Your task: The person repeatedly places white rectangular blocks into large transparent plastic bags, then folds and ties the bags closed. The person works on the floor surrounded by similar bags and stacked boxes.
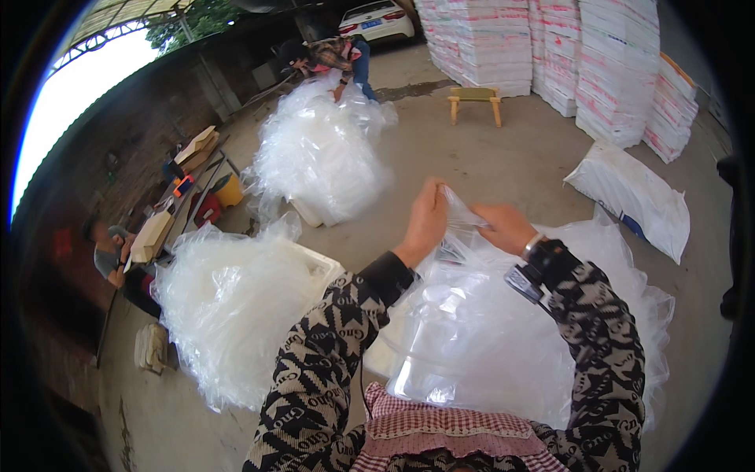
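Observation:
Clear plastic film [457, 206] is pinched between the fingers of my left hand [426, 215] and stretches across to my right hand [506, 227], which grips it too. Both hands are raised in front of me with the gathered edge between them. Below them, a heap of clear plastic sheets or bags [489, 342] spreads before my body, its near edge smooth and shiny. Under its left side a pale flat edge [380, 354] shows. What supports the heap is mostly hidden.
To the left lies another film heap [230, 312] by a white foam box [318, 262]; a person [330, 56] bends over a farther one [324, 147]. Another person [115, 248] sits at a table. A stool [475, 97], white sack [634, 192] and stacked white bundles [616, 65] stand beyond.

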Available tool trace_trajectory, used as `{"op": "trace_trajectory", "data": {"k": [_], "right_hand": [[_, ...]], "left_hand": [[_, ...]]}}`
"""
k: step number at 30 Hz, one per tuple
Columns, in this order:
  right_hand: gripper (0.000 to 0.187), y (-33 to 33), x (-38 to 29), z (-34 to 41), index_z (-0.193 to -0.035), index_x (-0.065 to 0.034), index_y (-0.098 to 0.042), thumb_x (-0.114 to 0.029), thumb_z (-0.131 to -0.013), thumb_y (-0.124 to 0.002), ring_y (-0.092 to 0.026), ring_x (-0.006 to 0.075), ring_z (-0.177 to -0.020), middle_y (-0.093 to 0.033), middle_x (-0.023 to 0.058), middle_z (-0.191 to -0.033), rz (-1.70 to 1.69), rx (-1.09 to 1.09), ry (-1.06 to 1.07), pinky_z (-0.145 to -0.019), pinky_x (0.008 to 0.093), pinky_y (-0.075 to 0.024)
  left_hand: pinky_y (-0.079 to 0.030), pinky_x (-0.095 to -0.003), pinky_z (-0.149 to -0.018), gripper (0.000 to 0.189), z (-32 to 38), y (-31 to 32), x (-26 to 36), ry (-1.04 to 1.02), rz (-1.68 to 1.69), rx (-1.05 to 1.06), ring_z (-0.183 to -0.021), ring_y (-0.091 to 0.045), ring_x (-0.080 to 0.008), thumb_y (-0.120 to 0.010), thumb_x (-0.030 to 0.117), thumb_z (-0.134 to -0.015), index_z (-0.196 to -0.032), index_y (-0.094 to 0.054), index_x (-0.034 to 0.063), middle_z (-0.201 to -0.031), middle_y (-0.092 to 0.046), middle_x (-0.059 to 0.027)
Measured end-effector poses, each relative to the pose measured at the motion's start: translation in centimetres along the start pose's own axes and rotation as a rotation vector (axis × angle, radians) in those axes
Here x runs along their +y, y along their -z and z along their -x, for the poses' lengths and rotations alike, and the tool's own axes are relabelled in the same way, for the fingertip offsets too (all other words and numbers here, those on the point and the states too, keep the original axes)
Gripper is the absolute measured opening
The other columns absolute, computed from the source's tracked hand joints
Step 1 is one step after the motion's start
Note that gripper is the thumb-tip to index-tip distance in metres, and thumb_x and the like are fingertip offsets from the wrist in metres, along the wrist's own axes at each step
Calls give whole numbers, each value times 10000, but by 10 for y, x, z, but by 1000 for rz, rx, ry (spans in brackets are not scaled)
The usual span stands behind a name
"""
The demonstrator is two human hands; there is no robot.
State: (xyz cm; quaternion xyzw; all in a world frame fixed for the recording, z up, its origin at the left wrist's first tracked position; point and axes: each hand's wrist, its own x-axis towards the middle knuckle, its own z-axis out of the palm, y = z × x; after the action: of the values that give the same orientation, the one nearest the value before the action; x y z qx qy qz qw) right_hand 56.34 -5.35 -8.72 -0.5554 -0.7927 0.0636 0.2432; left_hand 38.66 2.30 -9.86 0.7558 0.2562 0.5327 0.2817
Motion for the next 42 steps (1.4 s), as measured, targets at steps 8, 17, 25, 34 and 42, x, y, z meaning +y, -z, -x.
{"op": "trace_trajectory", "data": {"k": [8,17,25,34,42], "right_hand": [[279,15,19,83,-938,-27,-625,-275,-813,-635,-530,94,-778,-617,8,-819,-603,-561,-264,-740,269,-435],[401,17,81,141,-1245,-31,-519,-221,-894,-561,-551,153,-922,-595,75,-1088,-982,-30,-567,-877,293,-434],[965,4,27,-7,-1464,-70,-107,-357,-785,-729,-525,204,-1118,-469,164,-1325,-753,-240,-51,-939,349,-415],[474,-4,0,79,-1109,-60,-599,-261,-700,-728,-545,108,-854,-597,9,-923,-916,-490,-269,-778,258,-432],[217,-27,50,198,-1009,-33,-461,-41,-795,-491,-518,409,-880,-527,223,-950,213,184,-381,-746,452,-437]], "left_hand": [[-428,-389,-691,120,-6,4,-75,12,-262,-57,-770,-513,-317,-409,131,-954,-939,-484,39,-812,-519,-153],[-432,-411,-637,230,-16,15,-41,26,-275,-168,-742,-548,-330,-499,272,-937,-962,-518,44,-780,-587,-166],[-369,-223,-583,130,-9,0,-20,-32,-128,-296,-677,-407,-40,-577,155,-912,-913,-539,30,-728,-496,30],[-323,-238,-549,186,-12,21,-49,154,-84,-3,-625,-339,-58,-555,180,-927,-818,-536,30,-648,-404,49],[-402,-386,-595,289,-51,26,-114,16,-277,228,-594,-446,-280,-541,254,-911,-768,-510,5,-644,-495,-184]]}}
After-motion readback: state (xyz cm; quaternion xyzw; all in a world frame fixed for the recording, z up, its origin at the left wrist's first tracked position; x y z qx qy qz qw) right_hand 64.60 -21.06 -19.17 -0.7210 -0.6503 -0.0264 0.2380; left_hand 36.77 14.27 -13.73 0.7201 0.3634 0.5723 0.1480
